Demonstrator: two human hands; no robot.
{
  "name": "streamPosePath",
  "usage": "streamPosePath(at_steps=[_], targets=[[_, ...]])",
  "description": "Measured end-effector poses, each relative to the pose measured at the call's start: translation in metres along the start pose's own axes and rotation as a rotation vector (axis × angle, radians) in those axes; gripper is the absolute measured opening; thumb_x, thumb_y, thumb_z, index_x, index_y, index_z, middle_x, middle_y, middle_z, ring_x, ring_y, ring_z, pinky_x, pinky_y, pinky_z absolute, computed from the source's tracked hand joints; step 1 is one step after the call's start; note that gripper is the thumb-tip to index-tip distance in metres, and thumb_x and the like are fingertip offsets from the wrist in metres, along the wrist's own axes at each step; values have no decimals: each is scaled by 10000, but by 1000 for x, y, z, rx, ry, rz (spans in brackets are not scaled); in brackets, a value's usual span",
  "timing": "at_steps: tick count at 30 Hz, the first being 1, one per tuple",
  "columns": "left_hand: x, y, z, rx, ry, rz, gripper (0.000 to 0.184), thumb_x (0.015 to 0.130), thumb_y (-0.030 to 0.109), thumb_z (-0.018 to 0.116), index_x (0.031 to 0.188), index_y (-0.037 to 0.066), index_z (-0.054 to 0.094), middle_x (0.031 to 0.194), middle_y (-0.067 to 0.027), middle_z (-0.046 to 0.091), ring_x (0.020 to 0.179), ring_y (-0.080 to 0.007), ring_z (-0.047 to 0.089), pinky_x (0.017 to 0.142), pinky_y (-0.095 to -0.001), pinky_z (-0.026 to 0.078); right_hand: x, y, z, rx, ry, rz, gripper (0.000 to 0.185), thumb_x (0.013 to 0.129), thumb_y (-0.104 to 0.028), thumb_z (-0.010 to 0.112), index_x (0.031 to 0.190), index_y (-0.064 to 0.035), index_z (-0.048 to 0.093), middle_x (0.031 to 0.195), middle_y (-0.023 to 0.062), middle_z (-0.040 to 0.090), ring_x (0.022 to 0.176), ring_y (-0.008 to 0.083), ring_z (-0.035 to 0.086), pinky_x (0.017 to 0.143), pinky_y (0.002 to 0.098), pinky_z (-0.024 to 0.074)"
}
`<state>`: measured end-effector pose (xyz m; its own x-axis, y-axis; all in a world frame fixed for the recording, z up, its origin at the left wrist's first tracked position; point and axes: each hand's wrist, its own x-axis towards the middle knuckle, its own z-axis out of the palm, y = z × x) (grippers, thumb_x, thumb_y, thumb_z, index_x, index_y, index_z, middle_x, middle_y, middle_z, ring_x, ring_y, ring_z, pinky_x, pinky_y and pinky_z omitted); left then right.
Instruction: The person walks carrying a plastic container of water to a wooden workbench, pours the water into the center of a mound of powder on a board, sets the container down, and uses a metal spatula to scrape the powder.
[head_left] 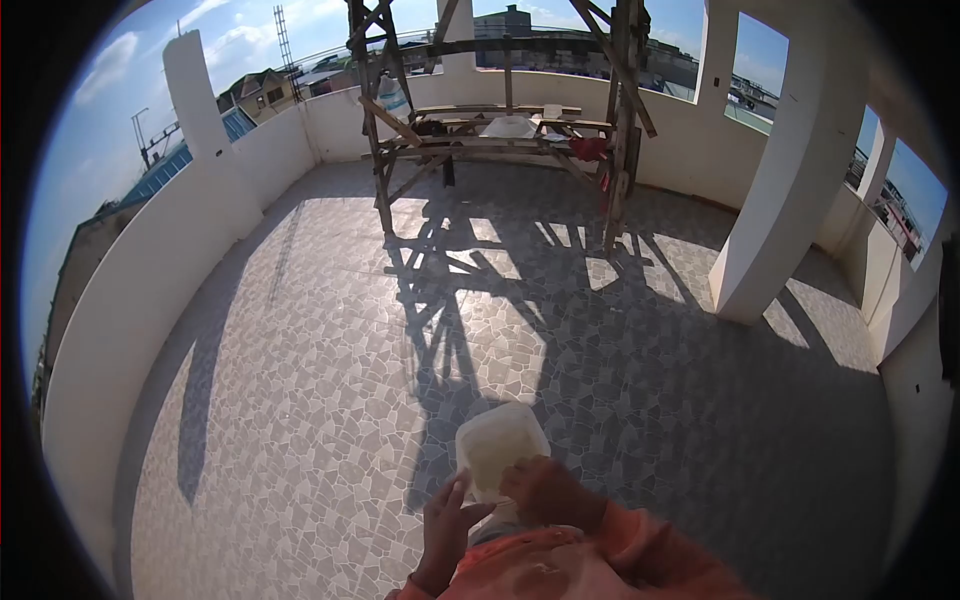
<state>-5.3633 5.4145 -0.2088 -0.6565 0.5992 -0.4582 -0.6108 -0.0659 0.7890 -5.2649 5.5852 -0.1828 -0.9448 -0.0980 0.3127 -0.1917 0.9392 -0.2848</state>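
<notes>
A whitish square plastic tub [545,428] with rounded corners is close in front of my body, its open top facing up. Pale, cream-coloured contents [490,455] show inside it. My left hand [447,525] grips the tub's near left side, with fingers along the edge and the thumb toward the near side. Over the tub's near right corner is my right hand [548,492], its fingers curled and reaching inside the rim. Whatever those fingertips hold, if anything, is hidden. Orange sleeves [640,545] cover my arms.
Stone-patterned tiles [320,400] cover the floor, crossed by shadows. Ahead stands wooden scaffolding [620,130] with planks, a red cloth [588,149] and a clear plastic bottle [393,97]. A white pillar [780,200] rises at right. A low wall [150,290] curves along the left.
</notes>
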Motion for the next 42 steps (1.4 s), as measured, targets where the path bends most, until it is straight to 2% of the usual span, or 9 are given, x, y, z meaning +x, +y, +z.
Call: streamPosePath(at_steps=[2,9,12,15,18,28,33,34,42], targets=[[61,19,11,125,-61,51,409,1019,210,533,1362,-13,511,1344,-127,537,910,-281,700,791,-343,613,32,46,-11,-18,-2,34,220,679,-176,721,859,-78,641,851,43,604,815,232,616,686,377,528],[255,99,91,62,-123,-29,424,1009,209,558,1374,1,500,1358,-134,524,912,-281,697,793,-347,610,138,230,-26,-103,19,85,228,654,-164,725,849,-89,636,870,35,596,836,227,612,691,371,526],[340,119,125,137,-93,5,418,1011,208,555,1366,-6,503,1366,-129,522,896,-276,701,795,-354,611,177,313,-29,-84,37,69,220,659,-161,721,849,-90,637,870,38,596,839,227,613,698,369,526],[420,143,158,36,-41,-33,408,1017,203,539,1360,-15,502,1370,-120,523,884,-273,704,795,-364,613,221,405,-30,-56,85,2,213,667,-161,714,853,-91,635,873,40,596,844,227,615,702,368,524],[486,180,201,65,3,26,441,1019,222,515,1378,-31,477,1283,-158,563,928,-295,704,795,-318,586,272,488,-38,-21,78,-34,212,681,-166,703,866,-89,635,881,40,599,849,227,615,709,367,520],[729,278,283,1,71,74,388,1027,204,513,1349,-12,507,1365,-111,543,892,-248,711,774,-373,624,440,727,-59,44,82,-123,209,690,-152,700,873,-80,630,900,46,605,864,227,609,725,364,510],[871,325,312,31,28,116,393,1027,196,510,1362,-9,486,1343,-118,559,901,-256,714,766,-375,633,521,839,-60,9,22,-61,209,706,-173,705,880,-80,633,902,43,603,874,225,606,737,366,511],[898,340,319,-3,31,37,402,1032,199,497,1375,-8,471,1346,-124,557,926,-259,710,760,-372,636,542,866,-64,-6,31,-50,209,709,-177,706,880,-81,633,902,42,602,876,224,606,741,367,512],[1104,430,383,36,-57,26,392,1041,183,468,1374,-23,475,1355,-129,547,879,-282,716,773,-384,628,664,1039,-83,-53,57,45,221,687,-153,711,876,-79,625,890,41,592,856,223,601,739,363,512]])
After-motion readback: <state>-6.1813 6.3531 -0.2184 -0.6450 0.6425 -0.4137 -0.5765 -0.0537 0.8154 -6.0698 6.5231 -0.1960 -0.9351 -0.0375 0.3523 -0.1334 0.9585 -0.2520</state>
